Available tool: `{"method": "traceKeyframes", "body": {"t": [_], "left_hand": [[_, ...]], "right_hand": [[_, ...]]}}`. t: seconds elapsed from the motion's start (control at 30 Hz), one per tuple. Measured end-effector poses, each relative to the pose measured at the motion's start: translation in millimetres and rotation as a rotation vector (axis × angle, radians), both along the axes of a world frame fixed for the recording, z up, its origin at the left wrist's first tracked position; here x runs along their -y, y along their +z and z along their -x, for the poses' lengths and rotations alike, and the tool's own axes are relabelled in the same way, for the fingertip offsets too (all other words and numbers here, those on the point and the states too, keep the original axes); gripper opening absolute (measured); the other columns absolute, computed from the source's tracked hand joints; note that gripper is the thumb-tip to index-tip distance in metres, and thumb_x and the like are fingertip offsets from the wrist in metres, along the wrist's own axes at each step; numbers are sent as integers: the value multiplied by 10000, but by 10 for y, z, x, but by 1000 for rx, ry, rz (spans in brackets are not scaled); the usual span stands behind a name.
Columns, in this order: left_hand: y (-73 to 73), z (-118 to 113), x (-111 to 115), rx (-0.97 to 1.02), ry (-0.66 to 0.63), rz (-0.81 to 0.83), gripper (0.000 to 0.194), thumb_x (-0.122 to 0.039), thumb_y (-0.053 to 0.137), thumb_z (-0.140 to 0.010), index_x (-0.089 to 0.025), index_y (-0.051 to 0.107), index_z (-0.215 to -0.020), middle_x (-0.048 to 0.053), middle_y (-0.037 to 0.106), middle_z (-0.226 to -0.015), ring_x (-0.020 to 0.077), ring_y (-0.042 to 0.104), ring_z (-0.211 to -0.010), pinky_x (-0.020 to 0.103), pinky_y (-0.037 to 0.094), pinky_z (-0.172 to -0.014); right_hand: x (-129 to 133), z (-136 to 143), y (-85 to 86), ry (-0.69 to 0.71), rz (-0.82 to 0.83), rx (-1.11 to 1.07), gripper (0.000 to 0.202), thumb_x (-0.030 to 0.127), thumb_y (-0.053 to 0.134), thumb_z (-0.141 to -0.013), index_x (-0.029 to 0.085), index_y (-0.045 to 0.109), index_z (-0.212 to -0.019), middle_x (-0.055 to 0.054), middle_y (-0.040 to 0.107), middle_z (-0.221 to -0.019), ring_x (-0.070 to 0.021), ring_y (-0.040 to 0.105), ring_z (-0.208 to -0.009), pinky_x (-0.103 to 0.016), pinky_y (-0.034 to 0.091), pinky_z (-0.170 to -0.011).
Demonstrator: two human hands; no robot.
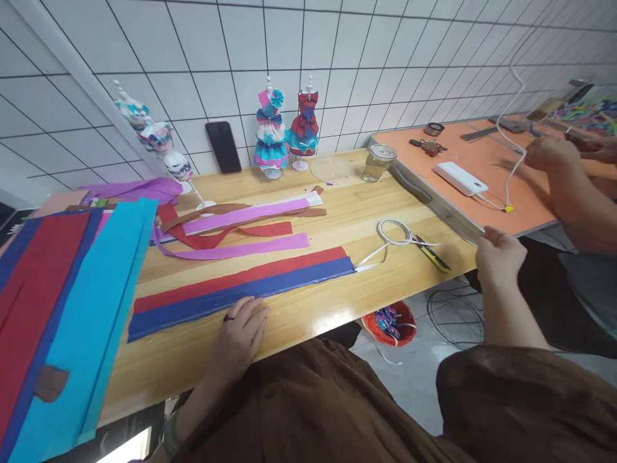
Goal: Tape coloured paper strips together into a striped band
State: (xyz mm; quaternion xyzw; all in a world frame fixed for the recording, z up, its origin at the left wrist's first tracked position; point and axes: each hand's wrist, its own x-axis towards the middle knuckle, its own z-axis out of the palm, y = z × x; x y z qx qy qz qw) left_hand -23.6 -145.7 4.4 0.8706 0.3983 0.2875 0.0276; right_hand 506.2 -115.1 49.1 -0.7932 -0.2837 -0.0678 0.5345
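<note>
My left hand (243,331) lies on the wooden table, fingers stretched out, against the lower edge of a blue fabric strip (241,289). A red strip (241,275) runs along the blue one's upper side. At the right end of these strips, narrow white tape (370,257) trails from a roll of tape (394,221). A yellow-and-black utility knife (432,254) lies beside the roll. Off the table's right end, my right hand (501,257) is closed, its fingers curled together; whatever is in them is hidden.
Pink strips (241,247) and layered turquoise fabric (103,302) lie to the left. Small dressed stands (271,138), a phone (223,148) and a lidded glass (378,163) line the wall. Another person's hands (552,154) work at the orange table (482,193). A red basket (402,325) sits below.
</note>
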Motion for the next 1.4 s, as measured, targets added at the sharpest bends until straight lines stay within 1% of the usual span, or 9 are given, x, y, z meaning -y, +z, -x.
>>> {"method": "traceKeyframes", "body": {"t": [0.07, 0.13, 0.2, 0.3, 0.47, 0.7, 0.97, 1.17, 1.4], "left_hand": [[5, -12, 2, 0, -2, 6, 241, -109, 492, -825, -156, 581, -1044, 105, 591, -1095, 237, 497, -1099, 418, 440, -927], [10, -20, 3, -1, -7, 7, 236, -106, 494, -825, -155, 579, -1040, 104, 588, -1098, 238, 492, -1104, 419, 440, -927], [13, -20, 4, -2, -12, 6, 235, -103, 500, -823, -154, 576, -1040, 102, 587, -1097, 239, 488, -1105, 421, 438, -929], [12, -7, 9, -8, -18, 8, 236, -102, 507, -822, -153, 569, -1045, 101, 581, -1097, 240, 481, -1106, 425, 434, -931], [12, 6, 22, 2, -12, 33, 228, -100, 501, -827, -156, 567, -1037, 95, 578, -1096, 237, 475, -1107, 428, 428, -935], [7, 8, 15, -1, -27, 50, 225, -97, 505, -823, -146, 572, -1031, 100, 573, -1103, 241, 467, -1113, 429, 425, -940], [29, 15, 39, 23, -18, 57, 225, -99, 497, -826, -140, 583, -1029, 104, 574, -1109, 238, 463, -1123, 421, 424, -950], [166, 17, 108, 13, -22, 97, 185, -111, 482, -838, -140, 594, -982, 93, 581, -1091, 224, 458, -1125, 401, 430, -951], [263, 144, 233, 6, 48, 108, 189, -116, 465, -846, -165, 596, -973, 82, 588, -1080, 219, 471, -1123, 398, 442, -938]], "right_hand": [[-11, 313, 50, 133, 49, 118, 354, 80, 552, -701, 113, 655, -1038, -173, 656, -995, -216, 616, -866, -363, 470, -766], [-31, 734, 93, 572, 181, 431, 327, 186, 564, -770, 158, 627, -1090, -151, 637, -1062, -228, 576, -963, -380, 445, -839], [-63, 1154, 116, 902, 316, 575, 280, 279, 547, -824, 208, 620, -1085, -104, 655, -1024, -236, 557, -988, -422, 409, -882], [-120, 1563, 92, 1093, 505, 660, 296, 382, 524, -847, 212, 624, -1068, -101, 667, -990, -270, 538, -998, -467, 372, -865], [-166, 1573, -53, 1132, 624, 638, 302, 326, 418, -902, 184, 614, -1082, -99, 682, -922, -232, 582, -868, -452, 355, -845], [-158, 1373, -226, 1029, 622, 606, 320, 344, 432, -887, 181, 620, -1089, -109, 682, -904, -236, 598, -851, -409, 412, -803], [-171, 1422, -175, 1033, 535, 523, 338, 388, 452, -872, 180, 606, -1089, -105, 669, -959, -244, 592, -899, -404, 456, -796], [-416, 1789, 56, 1012, 372, 488, 300, 378, 446, -873, 197, 612, -1045, -108, 648, -1025, -246, 582, -963, -384, 477, -782], [-940, 2385, 177, 1157, 390, 574, 298, 331, 451, -868, 192, 624, -1067, -107, 651, -1054, -251, 605, -967, -384, 478, -814]]}}
